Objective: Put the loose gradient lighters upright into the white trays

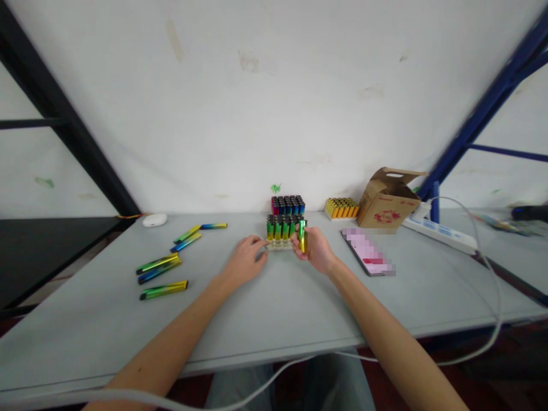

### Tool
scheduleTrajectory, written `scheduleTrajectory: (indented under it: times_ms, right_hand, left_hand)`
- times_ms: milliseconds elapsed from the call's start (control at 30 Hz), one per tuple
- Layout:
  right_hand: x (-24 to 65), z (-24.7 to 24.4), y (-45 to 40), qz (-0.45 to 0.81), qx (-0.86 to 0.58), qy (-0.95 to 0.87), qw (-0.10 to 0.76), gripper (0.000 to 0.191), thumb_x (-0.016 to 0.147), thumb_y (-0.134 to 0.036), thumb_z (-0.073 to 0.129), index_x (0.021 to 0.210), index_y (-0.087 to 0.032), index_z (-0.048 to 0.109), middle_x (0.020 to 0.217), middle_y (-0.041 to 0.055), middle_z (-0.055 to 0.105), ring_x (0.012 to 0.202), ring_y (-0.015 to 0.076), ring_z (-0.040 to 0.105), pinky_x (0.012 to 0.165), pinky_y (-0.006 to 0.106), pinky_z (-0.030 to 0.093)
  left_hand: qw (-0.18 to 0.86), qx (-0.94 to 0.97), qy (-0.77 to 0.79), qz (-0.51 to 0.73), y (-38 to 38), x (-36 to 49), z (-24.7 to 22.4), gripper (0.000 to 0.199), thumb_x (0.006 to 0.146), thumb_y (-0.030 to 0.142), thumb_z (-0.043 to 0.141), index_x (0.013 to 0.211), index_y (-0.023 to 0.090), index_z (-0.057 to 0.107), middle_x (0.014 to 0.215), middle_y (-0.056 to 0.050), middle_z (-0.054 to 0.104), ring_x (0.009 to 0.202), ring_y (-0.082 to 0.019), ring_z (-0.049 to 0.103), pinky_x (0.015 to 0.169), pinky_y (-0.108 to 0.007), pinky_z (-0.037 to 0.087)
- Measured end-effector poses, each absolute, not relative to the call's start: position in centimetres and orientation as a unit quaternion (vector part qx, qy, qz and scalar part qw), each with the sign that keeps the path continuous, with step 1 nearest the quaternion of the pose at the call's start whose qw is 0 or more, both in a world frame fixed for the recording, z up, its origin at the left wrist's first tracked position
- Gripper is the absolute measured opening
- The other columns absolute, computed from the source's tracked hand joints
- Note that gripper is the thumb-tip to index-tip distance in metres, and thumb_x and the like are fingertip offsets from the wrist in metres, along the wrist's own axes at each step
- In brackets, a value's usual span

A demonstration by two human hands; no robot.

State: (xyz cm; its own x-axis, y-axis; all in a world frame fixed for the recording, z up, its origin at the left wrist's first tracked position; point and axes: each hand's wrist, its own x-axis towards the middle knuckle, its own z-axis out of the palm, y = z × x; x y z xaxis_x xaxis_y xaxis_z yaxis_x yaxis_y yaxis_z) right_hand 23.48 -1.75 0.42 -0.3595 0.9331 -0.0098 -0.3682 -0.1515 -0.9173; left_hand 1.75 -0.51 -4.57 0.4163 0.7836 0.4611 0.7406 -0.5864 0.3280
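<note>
My right hand [314, 249] is closed around a shiny green-and-yellow lighter [303, 237], held upright at the front right of a pale tray [280, 244]. Standing in that tray are rows of green-and-yellow lighters [278, 229] with black tops, and its front holes are bare. My left hand [247, 260] rests on the table at the tray's left front corner. Its fingers are apart, with a fingertip at or very near the tray's edge and nothing held. Behind stands another block of lighters [289, 204], blue and red with dark tops.
Several loose gradient-coloured lighters [164, 290] lie on the left, near a white case [154, 220]. On the right are a tray of yellow-orange lighters [341, 209], an open cardboard box [387, 202], a phone [367, 251] and a power strip [440, 233] with a cable.
</note>
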Motion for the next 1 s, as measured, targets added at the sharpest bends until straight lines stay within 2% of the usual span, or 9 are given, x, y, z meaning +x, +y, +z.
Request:
scheduleTrajectory:
  times_ms: [100,200,300,367,533,733,900,1000]
  right_hand:
    - [23.9,0.0,-1.3,0.587,-0.344,-0.514,0.523,0.027,0.083,-0.048,0.050,0.085,-0.021,0.045,0.074,-0.0003,0.056,0.054,0.0130,0.054,0.044,0.023,0.036]
    - [24.0,-0.4,-1.0,0.385,-0.372,-0.601,0.594,0.031,0.086,-0.050,0.051,0.092,-0.020,0.054,0.090,0.0046,0.061,0.080,0.0179,0.060,0.067,0.030,0.049]
    - [24.1,-0.8,-1.0,0.168,-0.386,-0.665,0.617,0.026,0.087,-0.044,0.056,0.098,-0.020,0.062,0.101,0.0081,0.063,0.100,0.0219,0.057,0.089,0.039,0.046]
    - [24.3,-1.0,-1.0,0.086,-0.383,-0.704,0.591,0.020,0.086,-0.037,0.061,0.099,-0.022,0.067,0.102,0.0081,0.065,0.101,0.0232,0.058,0.093,0.042,0.044]
    - [24.9,-1.6,-0.6,0.038,-0.389,-0.757,0.523,0.015,0.083,-0.025,0.067,0.096,-0.024,0.072,0.093,0.0067,0.071,0.101,0.0260,0.058,0.094,0.046,0.045]
    - [25.4,-2.0,-0.2,0.010,-0.424,-0.757,0.498,0.019,0.080,-0.022,0.068,0.098,-0.024,0.070,0.100,0.0074,0.070,0.108,0.0277,0.057,0.097,0.049,0.044]
    - [25.9,-2.2,0.1,-0.032,-0.419,-0.772,0.476,0.015,0.080,-0.025,0.069,0.095,-0.023,0.070,0.117,0.0097,0.062,0.115,0.0279,0.052,0.102,0.050,0.040]
    - [26.2,-2.3,0.3,-0.039,-0.430,-0.774,0.463,0.016,0.082,-0.026,0.068,0.097,-0.023,0.069,0.120,0.0108,0.059,0.117,0.0282,0.051,0.102,0.050,0.040]
  left_hand:
    - [0.034,0.841,0.456,0.287,-0.5,1.7,-4.5,0.032,0.089,0.025,0.050,0.113,0.015,0.067,0.106,-0.013,0.062,0.101,-0.027,0.058,0.097,-0.046,0.047]
    - [0.028,0.841,0.459,0.285,-0.6,1.7,-4.5,0.031,0.089,0.026,0.050,0.113,0.017,0.068,0.107,-0.012,0.062,0.102,-0.027,0.058,0.097,-0.045,0.047]
    - [0.022,0.840,0.459,0.287,-0.6,1.8,-4.6,0.031,0.089,0.025,0.050,0.113,0.017,0.068,0.107,-0.012,0.063,0.102,-0.026,0.058,0.097,-0.044,0.047]
    - [0.022,0.841,0.459,0.287,-0.6,1.8,-4.6,0.032,0.089,0.024,0.050,0.114,0.015,0.067,0.107,-0.013,0.063,0.103,-0.027,0.057,0.098,-0.044,0.046]
    - [0.026,0.840,0.459,0.287,-0.5,1.8,-4.7,0.032,0.088,0.024,0.050,0.115,0.015,0.067,0.107,-0.013,0.063,0.102,-0.027,0.057,0.098,-0.045,0.046]
    - [0.029,0.840,0.461,0.285,-0.6,1.7,-4.7,0.034,0.088,0.024,0.051,0.117,0.015,0.067,0.109,-0.013,0.063,0.104,-0.027,0.056,0.099,-0.046,0.045]
    - [0.026,0.842,0.456,0.286,-0.6,1.7,-4.8,0.034,0.089,0.024,0.052,0.118,0.017,0.066,0.110,-0.013,0.063,0.105,-0.027,0.056,0.099,-0.045,0.046]
    - [0.025,0.841,0.458,0.286,-0.7,1.7,-4.8,0.033,0.089,0.025,0.051,0.118,0.017,0.066,0.110,-0.013,0.063,0.105,-0.027,0.057,0.099,-0.045,0.046]
